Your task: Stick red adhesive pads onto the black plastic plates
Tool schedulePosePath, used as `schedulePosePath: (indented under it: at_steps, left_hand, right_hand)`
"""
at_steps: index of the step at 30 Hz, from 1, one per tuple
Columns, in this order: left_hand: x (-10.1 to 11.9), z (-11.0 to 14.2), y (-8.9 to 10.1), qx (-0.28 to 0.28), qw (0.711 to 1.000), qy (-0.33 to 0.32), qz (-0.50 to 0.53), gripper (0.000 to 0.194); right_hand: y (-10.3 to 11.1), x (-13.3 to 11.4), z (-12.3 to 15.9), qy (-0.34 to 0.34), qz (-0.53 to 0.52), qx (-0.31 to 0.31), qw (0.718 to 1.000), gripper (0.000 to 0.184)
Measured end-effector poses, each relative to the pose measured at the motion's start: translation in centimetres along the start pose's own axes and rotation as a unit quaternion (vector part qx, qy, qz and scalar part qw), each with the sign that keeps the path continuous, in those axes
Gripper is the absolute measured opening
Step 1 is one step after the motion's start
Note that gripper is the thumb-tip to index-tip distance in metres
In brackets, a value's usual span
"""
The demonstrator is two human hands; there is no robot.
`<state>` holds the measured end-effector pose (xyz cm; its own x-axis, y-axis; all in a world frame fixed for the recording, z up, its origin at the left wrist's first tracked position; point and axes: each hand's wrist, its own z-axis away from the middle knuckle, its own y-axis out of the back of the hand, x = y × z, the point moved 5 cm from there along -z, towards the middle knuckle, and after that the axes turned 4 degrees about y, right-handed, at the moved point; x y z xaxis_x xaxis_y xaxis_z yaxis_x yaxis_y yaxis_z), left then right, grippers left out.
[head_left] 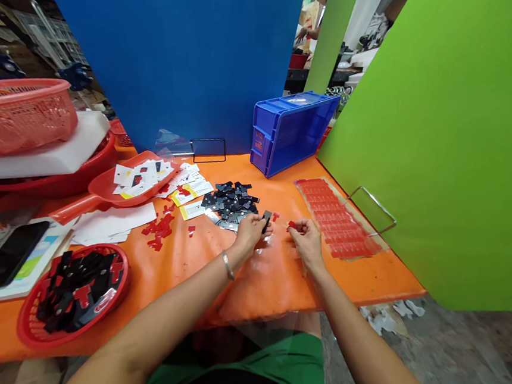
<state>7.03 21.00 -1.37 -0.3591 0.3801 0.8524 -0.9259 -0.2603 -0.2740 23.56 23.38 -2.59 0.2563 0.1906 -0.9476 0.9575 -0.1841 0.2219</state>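
Observation:
My left hand [251, 232], with a bracelet at the wrist, is closed on a small black metal plate [266, 220] held upright between thumb and fingers. A short way to the right, my right hand [307, 242] pinches a small red piece [291, 225], like a sticker. Between the hands another red piece [276, 216] lies on the orange table. Just beyond my left hand is a pile of black metal plates [230, 203]. To the right of my right hand lies a sheet of red stickers [338, 218].
Loose red pieces [159, 229] and white cards [195, 197] lie left of the pile. Farther left are a red dustpan [99, 185], a phone [8, 257] and a red basket [126, 270] of black and red pieces. A blue bin [264, 148] stands behind, against blue and green panels.

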Motion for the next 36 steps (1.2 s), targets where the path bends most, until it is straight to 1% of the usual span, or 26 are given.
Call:
schedulePosePath:
  at_steps: [2,3,5,7,8,10,13,16,19,24,30,36]
  left_hand:
    - [-0.8,2.8,1.5,-0.015,1.000,0.017,0.015,0.005]
    - [-1.5,4.1,2.2,-0.024,0.999,0.036,0.028,0.004]
    - [-3.2,6.4,3.2,-0.034,0.994,0.083,0.058,0.011]
    - [-5.0,7.9,4.0,-0.034,0.988,0.122,0.089,0.021]
    - [-5.8,8.4,4.2,-0.032,0.986,0.131,0.103,0.024]
    - [-6.8,8.8,4.5,-0.031,0.983,0.128,0.127,0.027]
    - [-7.4,8.7,4.6,-0.032,0.983,0.108,0.143,0.029]
    - [-7.7,8.4,4.6,-0.040,0.984,0.102,0.142,0.029]
    - [-7.8,8.3,4.8,-0.045,0.984,0.099,0.142,0.028]
    - [-7.9,8.2,4.8,-0.057,0.984,0.096,0.139,0.027]
    - [-8.0,8.1,4.8,-0.070,0.984,0.092,0.132,0.026]
    - [-7.9,8.2,4.9,-0.070,0.985,0.090,0.127,0.025]
  right_hand:
    - [-0.4,-1.0,1.9,-0.017,-0.043,-0.027,0.999,0.022]
    - [-0.8,-1.5,3.1,-0.028,-0.060,-0.041,0.997,0.023]
    - [-1.6,-2.2,5.4,-0.055,-0.090,-0.064,0.992,0.026]
    - [-2.5,-2.5,7.7,-0.088,-0.116,-0.079,0.986,0.029]
    - [-3.0,-2.5,8.8,-0.105,-0.128,-0.084,0.983,0.030]
    - [-3.7,-2.3,10.6,-0.132,-0.143,-0.088,0.977,0.032]
    - [-4.3,-1.8,12.1,-0.152,-0.162,-0.091,0.971,0.034]
    - [-4.5,-1.2,12.5,-0.160,-0.178,-0.090,0.967,0.035]
    - [-4.4,-0.9,12.4,-0.153,-0.172,-0.086,0.969,0.033]
    - [-4.3,-1.1,12.2,-0.128,-0.153,-0.075,0.977,0.032]
    - [-4.3,-1.3,12.2,-0.126,-0.149,-0.077,0.978,0.030]
    - [-4.4,-1.3,12.3,-0.129,-0.150,-0.082,0.977,0.030]
